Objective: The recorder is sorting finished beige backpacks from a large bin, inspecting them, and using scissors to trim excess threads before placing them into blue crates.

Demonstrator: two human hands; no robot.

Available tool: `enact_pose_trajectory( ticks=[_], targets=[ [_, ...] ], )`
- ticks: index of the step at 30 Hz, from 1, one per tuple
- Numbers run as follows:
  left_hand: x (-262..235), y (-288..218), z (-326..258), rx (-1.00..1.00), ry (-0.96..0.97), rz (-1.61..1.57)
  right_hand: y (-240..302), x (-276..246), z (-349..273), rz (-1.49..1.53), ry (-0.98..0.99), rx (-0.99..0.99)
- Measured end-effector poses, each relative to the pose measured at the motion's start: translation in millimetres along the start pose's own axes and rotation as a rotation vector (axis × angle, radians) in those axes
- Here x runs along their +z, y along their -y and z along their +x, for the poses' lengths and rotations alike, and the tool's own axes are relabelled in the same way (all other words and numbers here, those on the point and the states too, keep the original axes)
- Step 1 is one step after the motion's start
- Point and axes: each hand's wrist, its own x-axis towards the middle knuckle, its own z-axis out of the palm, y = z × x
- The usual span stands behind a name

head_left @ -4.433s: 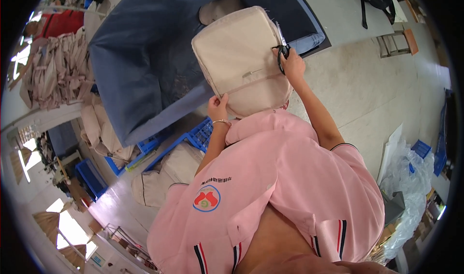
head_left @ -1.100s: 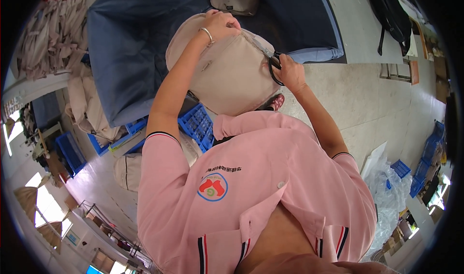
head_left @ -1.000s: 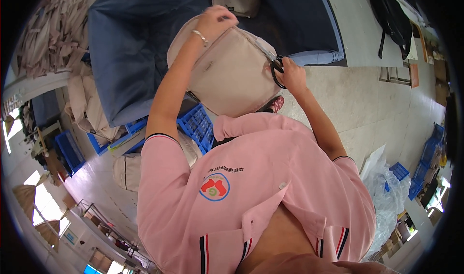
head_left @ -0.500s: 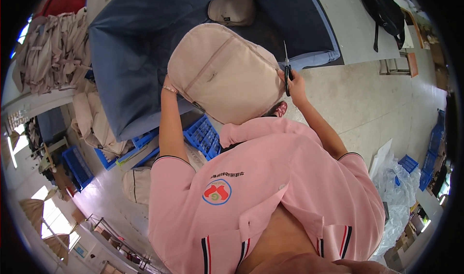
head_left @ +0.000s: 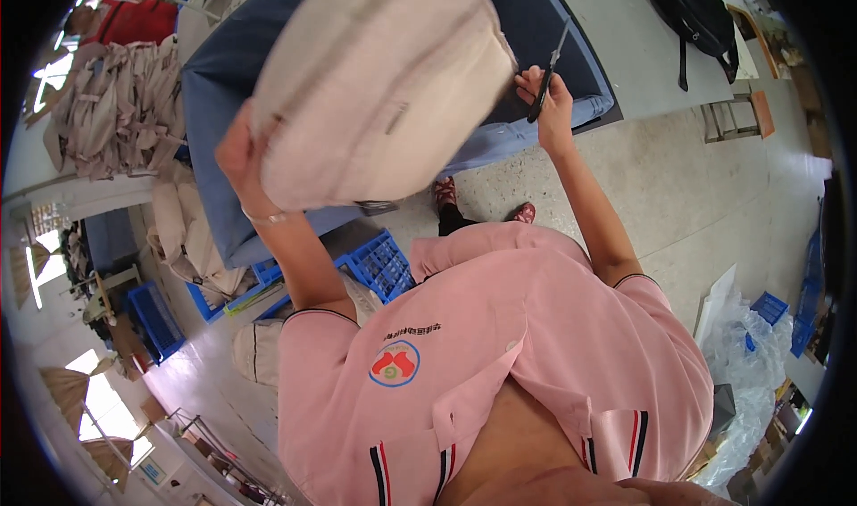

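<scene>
A pale beige backpack point(head_left: 393, 87), slightly blurred by motion, is tilted up over the blue fabric-lined bin point(head_left: 214, 149). A dark zip line crosses its front panel. My left hand point(head_left: 241, 158) grips it at the lower left edge, some fingers hidden behind the fabric. Close to the bag's right edge, my right hand point(head_left: 552, 104) is closed round the black handles of a pair of scissors point(head_left: 539, 100), whose blades point up and away.
Beige bag pieces point(head_left: 116, 113) hang in a heap at the far left, near a person in red point(head_left: 134, 22). Blue plastic crates point(head_left: 379, 265) stand by my left side. A black backpack point(head_left: 687, 15) lies on the grey surface at the far right; clear plastic wrap point(head_left: 750, 399) is below it.
The beige backpack has swung up and to the left with my left hand, covering the smaller beige bag in the bin. My right hand has moved up slightly with the scissors, off the backpack's edge.
</scene>
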Motion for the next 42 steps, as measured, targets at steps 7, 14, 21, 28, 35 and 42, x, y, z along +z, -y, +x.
enact_pose_trajectory(
  ticks=[7,14,21,28,35,42],
  targets=[
    [158,50,-118,-0.004,0.712,0.096,7,-93,5,0.017,-0.275,0.249],
    [198,140,-211,-0.109,0.868,0.234,13,-154,-34,-0.307,-0.147,0.298],
    [203,155,-233,-0.121,0.868,0.289,-24,-139,-26,-0.494,0.057,0.276],
    [188,138,-230,-0.081,0.673,0.284,-28,-123,-30,-0.441,0.243,0.262],
    [129,80,-155,-0.349,-0.136,-0.074,-15,-132,-7,-0.287,0.219,0.235],
    [-12,3,-203,-0.097,-0.829,-0.165,-9,-86,1,-0.394,0.366,0.281]
  ],
)
